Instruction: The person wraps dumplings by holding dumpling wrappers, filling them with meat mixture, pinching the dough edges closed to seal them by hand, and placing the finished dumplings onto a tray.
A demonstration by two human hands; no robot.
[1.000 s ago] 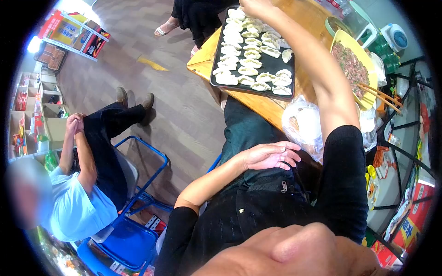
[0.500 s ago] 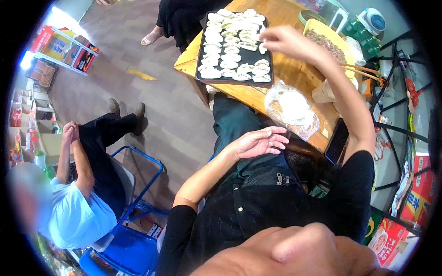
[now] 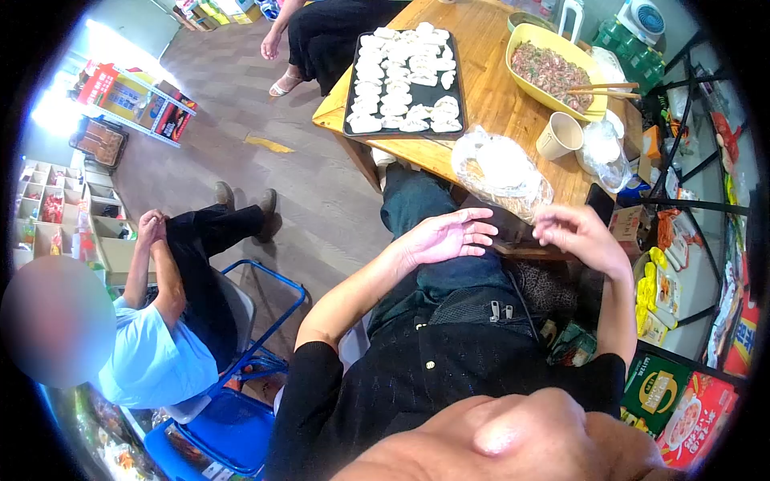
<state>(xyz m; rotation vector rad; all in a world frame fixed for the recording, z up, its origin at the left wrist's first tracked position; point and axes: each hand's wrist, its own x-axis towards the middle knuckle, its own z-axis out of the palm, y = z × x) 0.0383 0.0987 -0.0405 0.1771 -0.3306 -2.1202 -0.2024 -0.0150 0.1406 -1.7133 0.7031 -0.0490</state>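
The room is a cluttered one with a plank-look floor (image 3: 233, 88), and in front of me stands a wooden table (image 3: 473, 40). On its left side lies the black tray (image 3: 421, 94), with dumplings (image 3: 393, 86) in rows and a bare patch toward the near right. Half a second ago my right hand (image 3: 579, 238) was at the tray's right edge; now it has drawn back beside the clear plastic bag (image 3: 501, 168), and one dumpling lies alone where my fingertips had been. So neither hand is at the tray now. The right one is half curled; I see nothing in it, but its underside is hidden, so I can't tell whether it pinches anything. My left hand (image 3: 449, 238) is palm up over my lap, fingers loose, holding nothing, about where it was.

The bag, with something white inside, sits between my right hand and the tray. A paper cup (image 3: 559, 136) stands between that hand and the yellow bowl (image 3: 513, 50) of minced filling (image 3: 545, 68), whose chopsticks (image 3: 613, 86) jut past the rim. Behind my left elbow, a person (image 3: 156, 353) in light blue sits with hands clasped beside a blue folding chair (image 3: 233, 429).
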